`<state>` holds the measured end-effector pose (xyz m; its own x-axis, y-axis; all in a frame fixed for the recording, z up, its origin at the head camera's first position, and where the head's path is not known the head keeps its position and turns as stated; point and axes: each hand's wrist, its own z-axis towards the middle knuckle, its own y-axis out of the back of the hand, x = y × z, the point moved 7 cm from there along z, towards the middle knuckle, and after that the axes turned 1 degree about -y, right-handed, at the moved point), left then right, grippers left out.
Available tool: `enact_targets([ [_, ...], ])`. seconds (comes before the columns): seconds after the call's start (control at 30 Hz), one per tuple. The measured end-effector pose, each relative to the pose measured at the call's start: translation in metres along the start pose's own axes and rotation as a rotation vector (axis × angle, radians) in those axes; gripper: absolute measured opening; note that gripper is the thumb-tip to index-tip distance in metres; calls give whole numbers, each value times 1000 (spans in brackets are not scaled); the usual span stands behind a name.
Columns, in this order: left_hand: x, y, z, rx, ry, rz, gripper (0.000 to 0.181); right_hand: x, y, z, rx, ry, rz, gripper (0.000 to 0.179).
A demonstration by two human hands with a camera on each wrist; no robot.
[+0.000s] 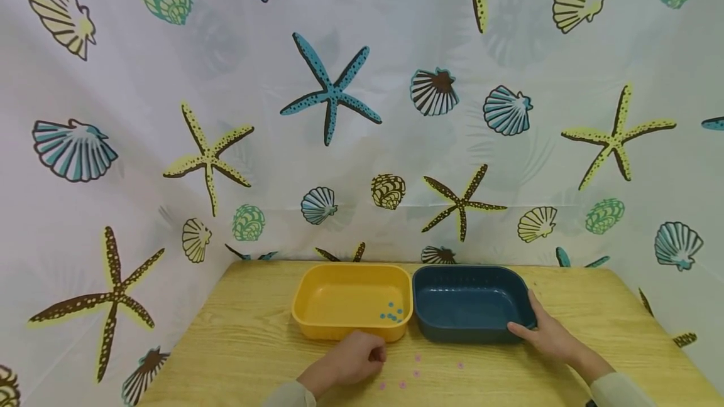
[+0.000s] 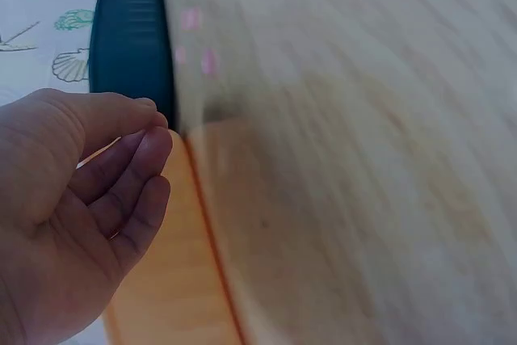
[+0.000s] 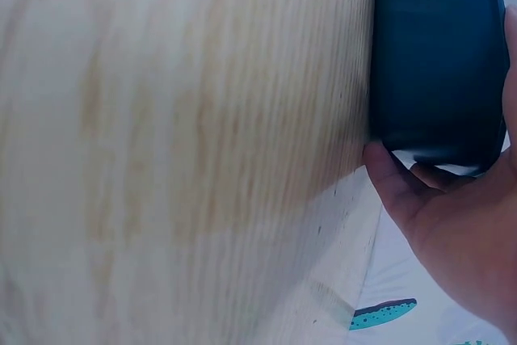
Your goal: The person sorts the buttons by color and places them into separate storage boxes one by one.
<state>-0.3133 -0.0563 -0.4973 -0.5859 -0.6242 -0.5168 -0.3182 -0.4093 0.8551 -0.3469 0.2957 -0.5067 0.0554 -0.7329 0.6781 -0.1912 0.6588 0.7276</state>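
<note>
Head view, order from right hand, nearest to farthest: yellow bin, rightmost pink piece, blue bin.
1. Blue bin: right hand touches its right end.
2. Rightmost pink piece: in front of the blue bin, left of the hand.
3. Yellow bin: farther left, beyond the blue bin.

Screened tabletop setting, wider room hidden: starfish-print sheeting (image 1: 362, 159) around wood-grain table (image 1: 249, 309).

A yellow tray (image 1: 339, 303) holding blue bits (image 1: 389, 316) stands beside a dark-blue tray (image 1: 466, 335), pink bits (image 1: 416, 373) nearby.
</note>
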Motion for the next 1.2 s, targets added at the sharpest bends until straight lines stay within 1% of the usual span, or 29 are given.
enact_targets([
  [0.07, -5, 3, 2, -7, -4, -34, 7, 0, 0, 0, 1, -1, -1, 104],
  [0.17, -13, 8, 5, -14, -3, -109, 5, -1, -1, -1, 6, -3, 5, 104],
  [0.3, -27, 19, 9, -45, -27, -197, 4, -1, -2, -1, 21, -7, 19, 104],
  [0.37, -32, 25, 12, -67, -35, -220, 5, -1, -2, -1, 27, -10, 21, 104],
  [0.47, -36, 33, 18, -91, -16, -233, 5, -1, -2, 0, 31, -9, 17, 103],
  [0.57, -36, 38, 26, -114, 9, -220, 7, -2, -1, 0, 27, -5, 7, 102],
  [0.7, -34, 39, 37, -141, 38, -221, 7, -2, -2, 0, 27, -4, 12, 102],
  [0.93, -29, 36, 58, -154, 97, -269, 9, -2, -3, -1, 40, -8, 49, 102],
  [1.2, -23, 31, 73, -166, 129, -294, 14, -3, -2, 0, 33, -6, 42, 102],
])
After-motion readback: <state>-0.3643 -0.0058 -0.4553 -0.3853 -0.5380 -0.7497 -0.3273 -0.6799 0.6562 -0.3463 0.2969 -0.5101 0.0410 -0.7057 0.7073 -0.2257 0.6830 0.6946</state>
